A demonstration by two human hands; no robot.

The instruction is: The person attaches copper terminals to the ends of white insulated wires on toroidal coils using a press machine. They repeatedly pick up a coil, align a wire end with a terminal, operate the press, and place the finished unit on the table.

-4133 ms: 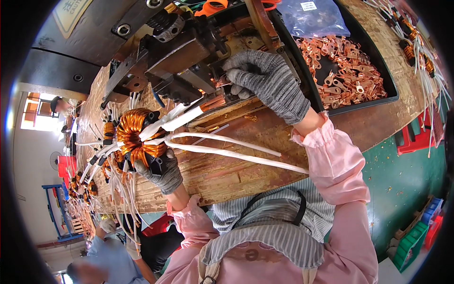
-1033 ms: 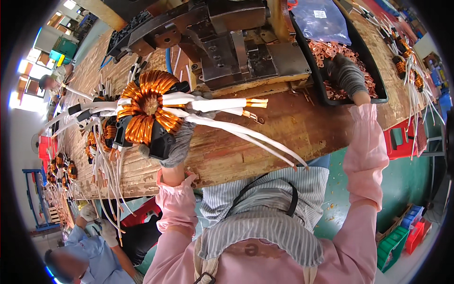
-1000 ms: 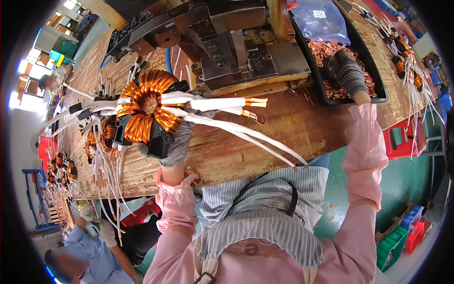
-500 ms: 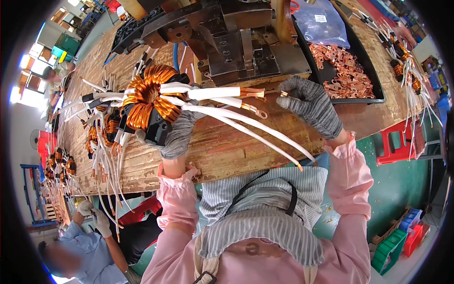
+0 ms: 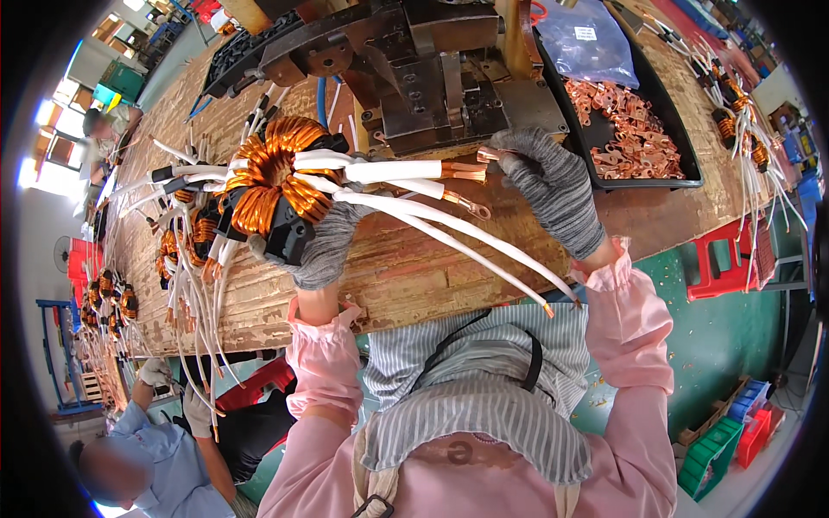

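My left hand (image 5: 326,250), in a grey knit glove, grips a toroidal coil (image 5: 275,177) wound with copper wire, from below and beside its black base. White-sleeved leads (image 5: 393,172) fan out from the coil to the right. One lead ends in bare copper strands (image 5: 465,171); another carries a ring-shaped copper terminal lug (image 5: 477,210). My right hand (image 5: 553,186), gloved alike, pinches a small copper terminal lug (image 5: 490,155) between thumb and fingers. That lug is close to the bare strands; whether it touches them I cannot tell.
A dark metal press (image 5: 440,86) stands just beyond my hands. Right of it, a black tray (image 5: 643,183) holds copper lugs (image 5: 635,129) and a plastic bag (image 5: 587,43). More coils (image 5: 203,229) lie at left and far right. A co-worker (image 5: 164,462) sits at lower left.
My right hand has moved left and slightly up, bringing the copper lug close to the bare strand end. My left hand and the coil have barely shifted.
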